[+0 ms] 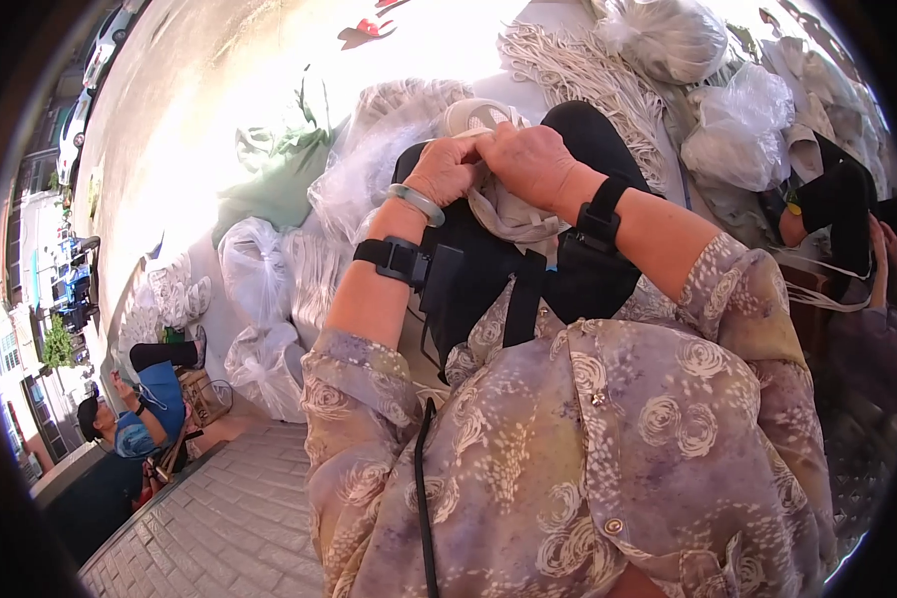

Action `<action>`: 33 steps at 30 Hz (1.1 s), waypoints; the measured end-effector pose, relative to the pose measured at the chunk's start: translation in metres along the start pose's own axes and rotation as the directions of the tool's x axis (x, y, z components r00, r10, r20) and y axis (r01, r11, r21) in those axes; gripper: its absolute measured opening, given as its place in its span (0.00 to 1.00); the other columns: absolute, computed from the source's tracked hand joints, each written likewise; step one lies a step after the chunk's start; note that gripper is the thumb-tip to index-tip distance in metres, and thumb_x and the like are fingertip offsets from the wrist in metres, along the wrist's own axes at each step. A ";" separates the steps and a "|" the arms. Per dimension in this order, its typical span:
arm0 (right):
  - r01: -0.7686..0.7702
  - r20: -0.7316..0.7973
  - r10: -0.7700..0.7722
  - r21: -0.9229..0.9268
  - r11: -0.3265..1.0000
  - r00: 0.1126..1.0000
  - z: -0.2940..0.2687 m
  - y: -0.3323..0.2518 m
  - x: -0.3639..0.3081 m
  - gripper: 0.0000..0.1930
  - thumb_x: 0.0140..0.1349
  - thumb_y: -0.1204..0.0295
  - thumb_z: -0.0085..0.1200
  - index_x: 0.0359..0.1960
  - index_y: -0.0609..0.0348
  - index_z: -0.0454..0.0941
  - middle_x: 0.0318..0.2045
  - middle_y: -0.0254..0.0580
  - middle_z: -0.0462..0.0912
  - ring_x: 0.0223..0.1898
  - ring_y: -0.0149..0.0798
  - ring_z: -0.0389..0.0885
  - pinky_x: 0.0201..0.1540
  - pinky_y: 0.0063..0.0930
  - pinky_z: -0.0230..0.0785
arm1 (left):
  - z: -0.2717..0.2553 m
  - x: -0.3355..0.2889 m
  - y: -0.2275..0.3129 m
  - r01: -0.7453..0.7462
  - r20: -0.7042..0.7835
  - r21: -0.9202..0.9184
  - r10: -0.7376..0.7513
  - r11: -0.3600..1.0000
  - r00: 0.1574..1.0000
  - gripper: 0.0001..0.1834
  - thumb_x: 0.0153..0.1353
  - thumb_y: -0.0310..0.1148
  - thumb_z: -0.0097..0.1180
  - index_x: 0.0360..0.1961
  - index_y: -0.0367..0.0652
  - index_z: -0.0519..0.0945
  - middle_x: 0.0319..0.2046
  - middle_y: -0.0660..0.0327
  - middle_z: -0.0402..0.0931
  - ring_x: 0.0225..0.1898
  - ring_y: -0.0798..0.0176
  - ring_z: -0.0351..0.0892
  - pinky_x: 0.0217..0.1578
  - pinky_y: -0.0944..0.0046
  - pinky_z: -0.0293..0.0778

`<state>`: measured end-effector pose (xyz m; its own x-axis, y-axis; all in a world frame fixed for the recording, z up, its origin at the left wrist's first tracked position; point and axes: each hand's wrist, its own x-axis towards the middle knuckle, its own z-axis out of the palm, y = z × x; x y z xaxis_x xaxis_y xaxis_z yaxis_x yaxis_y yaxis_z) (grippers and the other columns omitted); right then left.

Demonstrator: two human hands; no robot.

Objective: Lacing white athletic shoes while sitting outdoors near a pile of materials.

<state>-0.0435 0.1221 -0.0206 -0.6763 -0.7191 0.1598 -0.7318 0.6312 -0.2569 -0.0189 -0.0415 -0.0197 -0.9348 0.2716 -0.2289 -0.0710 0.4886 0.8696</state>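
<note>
My left hand (447, 169) and my right hand (530, 167) meet above my lap, both closed with their fingertips pinched together. Between them is a thin cream shoelace (458, 138), mostly covered by the fingers. Just beyond the fingers shows the perforated toe of a pale shoe (480, 115). Cream fabric (513, 214) lies below the hands between my knees; whether it belongs to that shoe I cannot tell. A pale bracelet (419, 203) circles my left wrist, and black straps with small boxes sit on both forearms.
Clear plastic bags (254, 269) of pale goods and a green sack (274, 184) lie to the left. A heap of white laces (593, 85) and more stuffed bags (738, 125) are at the far right. A seated person in blue (149, 414) works at left; another person's hand (879, 254) shows at right.
</note>
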 end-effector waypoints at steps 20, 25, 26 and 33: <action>0.318 0.302 -0.295 -0.029 0.948 0.906 -0.025 0.000 -0.004 0.04 0.46 0.73 0.52 0.18 0.58 0.75 0.17 0.41 0.78 0.22 0.43 0.80 0.23 0.33 0.71 | 0.002 0.000 -0.021 0.194 -0.114 -0.118 -0.208 0.974 0.972 0.08 0.52 0.27 0.54 0.35 0.40 0.78 0.20 0.71 0.73 0.19 0.78 0.68 0.19 0.77 0.65; 0.229 0.106 -0.232 0.039 0.973 0.967 -0.018 0.009 -0.025 0.04 0.48 0.71 0.51 0.24 0.55 0.76 0.19 0.40 0.78 0.23 0.43 0.80 0.24 0.34 0.71 | -0.003 -0.004 -0.028 0.165 -0.099 -0.187 -0.186 0.968 0.978 0.10 0.51 0.26 0.54 0.36 0.39 0.79 0.20 0.70 0.73 0.19 0.78 0.68 0.20 0.76 0.68; 0.255 0.037 -0.257 0.045 0.966 0.966 -0.016 0.008 -0.022 0.04 0.48 0.71 0.51 0.25 0.55 0.75 0.19 0.39 0.77 0.23 0.43 0.80 0.24 0.34 0.71 | -0.002 -0.002 -0.027 0.162 -0.104 -0.192 -0.184 0.968 0.977 0.10 0.51 0.26 0.54 0.36 0.39 0.79 0.20 0.70 0.73 0.19 0.78 0.68 0.20 0.76 0.68; 0.280 0.170 -0.243 -0.251 0.927 0.955 -0.010 -0.003 0.011 0.04 0.45 0.74 0.53 0.25 0.57 0.77 0.23 0.38 0.78 0.25 0.39 0.80 0.24 0.30 0.71 | -0.002 0.009 -0.023 0.204 0.020 -0.074 -0.203 0.976 0.979 0.10 0.53 0.27 0.53 0.37 0.42 0.80 0.23 0.70 0.75 0.21 0.78 0.70 0.21 0.76 0.69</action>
<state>-0.0494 0.1150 -0.0088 -0.4540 -0.8894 0.0527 -0.8887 0.4563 0.0456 -0.0261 -0.0520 -0.0410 -0.8939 0.1829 -0.4092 -0.2858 0.4706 0.8347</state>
